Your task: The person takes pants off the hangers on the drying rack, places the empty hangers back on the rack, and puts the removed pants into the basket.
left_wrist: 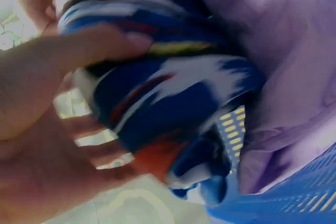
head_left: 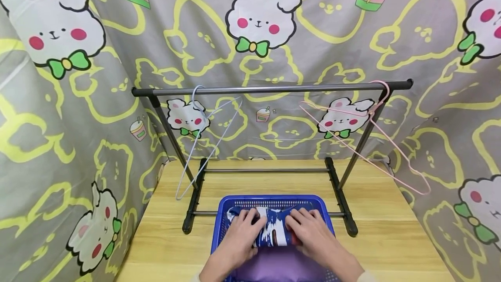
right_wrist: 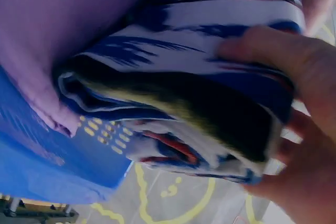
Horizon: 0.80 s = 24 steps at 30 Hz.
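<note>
A folded cloth (head_left: 274,227) patterned in blue, white, red and black lies in the far part of a blue plastic basket (head_left: 214,234). My left hand (head_left: 243,234) grips its left end, thumb on the near side and fingers over the far side, as the left wrist view shows. At the other end my right hand (head_left: 311,232) grips the cloth the same way; its folded layers (right_wrist: 173,93) show at the side in the right wrist view. Purple fabric (head_left: 287,264) fills the near part of the basket, just in front of the patterned cloth.
Behind the basket stands a dark metal clothes rack (head_left: 274,89) on a wooden table (head_left: 156,247). A pale blue hanger (head_left: 195,151) hangs at the rail's left, a pink hanger (head_left: 391,142) at its right. A printed curtain (head_left: 332,25) encloses the back and sides.
</note>
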Tool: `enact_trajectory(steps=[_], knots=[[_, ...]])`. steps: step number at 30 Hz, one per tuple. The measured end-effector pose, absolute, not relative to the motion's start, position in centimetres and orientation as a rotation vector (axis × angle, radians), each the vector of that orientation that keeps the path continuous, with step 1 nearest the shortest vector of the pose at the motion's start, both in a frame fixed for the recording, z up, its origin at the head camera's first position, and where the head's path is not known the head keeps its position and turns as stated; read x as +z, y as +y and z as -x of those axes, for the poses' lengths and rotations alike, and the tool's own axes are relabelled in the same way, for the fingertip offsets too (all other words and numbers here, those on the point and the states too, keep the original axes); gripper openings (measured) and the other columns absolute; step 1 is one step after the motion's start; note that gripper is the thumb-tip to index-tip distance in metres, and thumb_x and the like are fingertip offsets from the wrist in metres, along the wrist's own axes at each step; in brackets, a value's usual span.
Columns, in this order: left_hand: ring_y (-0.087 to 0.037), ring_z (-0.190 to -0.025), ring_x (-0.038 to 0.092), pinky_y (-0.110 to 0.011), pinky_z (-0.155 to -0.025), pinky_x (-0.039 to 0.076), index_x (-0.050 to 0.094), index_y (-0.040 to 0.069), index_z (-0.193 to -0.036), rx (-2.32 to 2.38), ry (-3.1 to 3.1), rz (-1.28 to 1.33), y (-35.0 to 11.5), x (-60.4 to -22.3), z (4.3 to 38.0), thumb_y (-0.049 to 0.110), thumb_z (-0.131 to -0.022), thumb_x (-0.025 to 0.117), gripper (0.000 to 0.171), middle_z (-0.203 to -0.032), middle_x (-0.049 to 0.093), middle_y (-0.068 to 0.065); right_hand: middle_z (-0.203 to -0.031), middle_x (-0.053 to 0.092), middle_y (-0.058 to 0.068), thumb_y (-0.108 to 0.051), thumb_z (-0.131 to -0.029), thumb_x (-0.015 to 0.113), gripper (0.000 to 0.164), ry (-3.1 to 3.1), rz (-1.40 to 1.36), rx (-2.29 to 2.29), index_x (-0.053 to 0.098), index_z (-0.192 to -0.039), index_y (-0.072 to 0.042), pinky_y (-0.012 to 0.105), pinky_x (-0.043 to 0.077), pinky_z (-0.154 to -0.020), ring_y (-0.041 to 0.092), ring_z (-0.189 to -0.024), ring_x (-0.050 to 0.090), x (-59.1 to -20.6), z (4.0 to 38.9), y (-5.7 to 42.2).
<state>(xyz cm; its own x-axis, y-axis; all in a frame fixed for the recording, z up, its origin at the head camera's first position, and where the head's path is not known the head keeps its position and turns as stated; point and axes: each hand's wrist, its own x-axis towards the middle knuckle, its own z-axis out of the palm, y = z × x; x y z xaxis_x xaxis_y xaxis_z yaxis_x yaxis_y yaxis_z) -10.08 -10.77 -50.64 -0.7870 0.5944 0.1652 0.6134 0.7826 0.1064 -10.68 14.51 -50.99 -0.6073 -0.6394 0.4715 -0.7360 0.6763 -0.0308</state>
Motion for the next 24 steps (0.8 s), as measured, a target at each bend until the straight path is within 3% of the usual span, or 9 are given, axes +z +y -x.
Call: enact_trajectory(steps=[2, 5, 8, 11, 14, 17, 22, 24], knots=[[-0.033, -0.119, 0.055, -0.051, -0.088, 0.054, 0.052, 0.023, -0.120, -0.282, -2.936, 1.009, -11.1, -50.7, 9.9, 0.026, -0.068, 0.096, 0.068, -0.133, 0.054, -0.009, -0.097, 0.048, -0.008, -0.014, -0.056, 0.095, 0.057, -2.553, -1.097, 0.389, 0.054, -0.094, -0.022, 0.039, 0.044, -0.069, 0.014, -0.086, 0.050, -51.1, 10.1, 14.6], [-0.035, -0.127, 0.053, -0.055, -0.093, 0.052, 0.053, 0.025, -0.113, -0.398, -3.022, 1.060, -11.6, -50.6, 9.7, 0.028, -0.073, 0.093, 0.057, -0.140, 0.055, -0.011, -0.109, 0.056, -0.006, -0.029, -0.064, 0.097, 0.054, -2.659, -1.113, 0.532, 0.057, -0.099, -0.023, 0.043, 0.048, -0.073, 0.016, -0.097, 0.056, -51.2, 9.3, 14.8], [-0.036, -0.131, 0.052, -0.058, -0.092, 0.052, 0.053, 0.026, -0.105, -0.523, -3.077, 1.068, -11.8, -50.3, 9.8, 0.032, -0.077, 0.091, 0.048, -0.142, 0.055, -0.012, -0.129, 0.063, 0.004, -0.045, -0.081, 0.086, 0.044, -2.756, -1.106, 0.660, 0.066, -0.110, -0.019, 0.051, 0.053, -0.081, 0.025, -0.114, 0.062, -51.2, 8.9, 15.2], [-0.040, -0.137, 0.048, -0.065, -0.094, 0.049, 0.054, 0.027, -0.107, -0.654, -3.178, 1.011, -11.6, -50.2, 9.8, 0.032, -0.079, 0.090, 0.046, -0.149, 0.051, -0.015, -0.143, 0.058, 0.017, -0.053, -0.093, 0.069, 0.055, -2.918, -1.114, 0.778, 0.068, -0.130, -0.012, 0.062, 0.048, -0.096, 0.038, -0.132, 0.054, -51.2, 8.8, 15.4], [-0.045, -0.141, 0.042, -0.069, -0.099, 0.044, 0.060, 0.025, -0.127, -0.723, -3.294, 0.948, -11.3, -50.1, 9.8, 0.027, -0.082, 0.087, 0.052, -0.155, 0.045, -0.019, -0.151, 0.051, 0.020, -0.045, -0.098, 0.063, 0.055, -3.073, -1.120, 0.845, 0.063, -0.141, -0.011, 0.067, 0.039, -0.105, 0.044, -0.141, 0.043, -51.2, 8.8, 15.4], [-0.048, -0.142, 0.040, -0.063, -0.102, 0.045, 0.059, 0.029, -0.144, -0.739, -3.363, 0.938, -11.2, -51.3, 10.1, 0.021, -0.087, 0.082, 0.062, -0.158, 0.040, -0.021, -0.154, 0.048, 0.019, -0.031, -0.099, 0.067, 0.048, -3.148, -1.125, 0.848, 0.062, -0.143, -0.012, 0.067, 0.036, -0.107, 0.045, -0.143, 0.040, -51.3, 8.8, 15.3], [-0.047, -0.141, 0.041, -0.052, -0.102, 0.049, 0.062, 0.029, -0.143, -0.702, -3.411, 0.904, -10.6, -51.3, 10.1, 0.013, -0.089, 0.080, 0.059, -0.159, 0.040, -0.020, -0.152, 0.049, 0.021, -0.017, -0.098, 0.069, 0.044, -3.178, -1.126, 0.849, 0.063, -0.141, -0.011, 0.067, 0.036, -0.106, 0.047, -0.142, 0.040, -51.4, 8.7, 15.1], [-0.049, -0.140, 0.042, -0.053, -0.100, 0.050, 0.062, 0.029, -0.143, -0.715, -3.394, 0.917, -10.7, -51.7, 10.2, 0.013, -0.089, 0.079, 0.059, -0.158, 0.040, -0.021, -0.152, 0.049, 0.022, -0.016, -0.097, 0.070, 0.044, -3.170, -1.124, 0.862, 0.064, -0.140, -0.009, 0.067, 0.037, -0.106, 0.047, -0.141, 0.041, -51.5, 8.7, 14.9]])
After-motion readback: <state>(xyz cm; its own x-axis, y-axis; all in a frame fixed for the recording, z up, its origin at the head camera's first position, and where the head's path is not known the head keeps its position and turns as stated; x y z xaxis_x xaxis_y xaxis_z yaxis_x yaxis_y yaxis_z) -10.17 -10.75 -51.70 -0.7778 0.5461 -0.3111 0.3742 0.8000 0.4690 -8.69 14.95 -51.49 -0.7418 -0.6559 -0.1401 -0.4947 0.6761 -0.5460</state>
